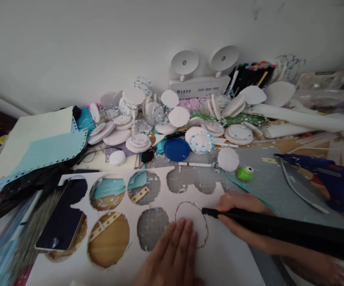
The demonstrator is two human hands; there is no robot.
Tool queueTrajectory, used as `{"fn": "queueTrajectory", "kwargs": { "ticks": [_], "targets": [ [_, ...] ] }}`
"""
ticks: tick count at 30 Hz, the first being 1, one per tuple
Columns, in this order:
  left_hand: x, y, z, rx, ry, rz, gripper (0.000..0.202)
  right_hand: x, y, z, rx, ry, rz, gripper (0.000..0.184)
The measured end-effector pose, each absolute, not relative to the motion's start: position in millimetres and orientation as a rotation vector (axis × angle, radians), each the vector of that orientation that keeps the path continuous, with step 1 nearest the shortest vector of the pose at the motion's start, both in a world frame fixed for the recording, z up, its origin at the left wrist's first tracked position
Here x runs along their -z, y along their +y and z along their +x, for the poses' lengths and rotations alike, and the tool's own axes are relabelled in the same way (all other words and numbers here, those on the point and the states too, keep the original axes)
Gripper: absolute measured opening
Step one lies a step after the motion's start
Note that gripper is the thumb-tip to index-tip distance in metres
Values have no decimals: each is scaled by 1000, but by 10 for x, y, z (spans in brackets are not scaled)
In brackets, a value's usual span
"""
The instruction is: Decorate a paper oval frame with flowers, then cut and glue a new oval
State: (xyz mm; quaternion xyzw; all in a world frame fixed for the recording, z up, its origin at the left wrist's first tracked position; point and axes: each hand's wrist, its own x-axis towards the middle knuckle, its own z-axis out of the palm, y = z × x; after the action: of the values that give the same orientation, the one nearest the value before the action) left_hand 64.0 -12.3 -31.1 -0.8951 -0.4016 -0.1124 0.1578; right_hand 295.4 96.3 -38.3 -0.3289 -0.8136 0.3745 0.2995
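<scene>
My left hand (173,254) lies flat on a white foam sheet (228,254), fingers together and stretched out, over the lower left of a round outline (189,211). That outline is dark and rough-edged. From the right, my right hand (249,222) grips a thick black pen-shaped cutter (285,230), its tip at the outline's upper right edge. Several round holes are cut through the sheet, with a grey gridded mat (152,228) and wood showing through them. Part of the outline is hidden under my left fingers.
White foam discs (179,116) crowd the back, by a twin-head emergency lamp (200,85). A blue glue gun (323,171) lies at right. Nearer stand a green frog-like figure (245,173), a blue lid (177,149) and a white marker (195,164). A dark phone (61,226) lies left.
</scene>
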Motion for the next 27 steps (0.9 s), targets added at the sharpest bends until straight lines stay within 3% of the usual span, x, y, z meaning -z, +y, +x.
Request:
{"fn": "queueTrajectory", "kwargs": {
  "ticks": [9,13,19,27],
  "targets": [
    [412,-221,713,281,-1158,-2472,36,196,1039,2838,-1170,-2010,-1160,3],
    [660,-382,855,548,-1120,-2336,26,150,1057,2750,-1121,-1961,-1281,12],
    [858,-497,987,603,-1121,-2265,36,28,1003,2701,-1062,-1948,-1312,24],
    [819,-440,1029,775,-1128,-2206,25,-195,937,2418,-1242,-2165,-1102,5]
  ]
}}
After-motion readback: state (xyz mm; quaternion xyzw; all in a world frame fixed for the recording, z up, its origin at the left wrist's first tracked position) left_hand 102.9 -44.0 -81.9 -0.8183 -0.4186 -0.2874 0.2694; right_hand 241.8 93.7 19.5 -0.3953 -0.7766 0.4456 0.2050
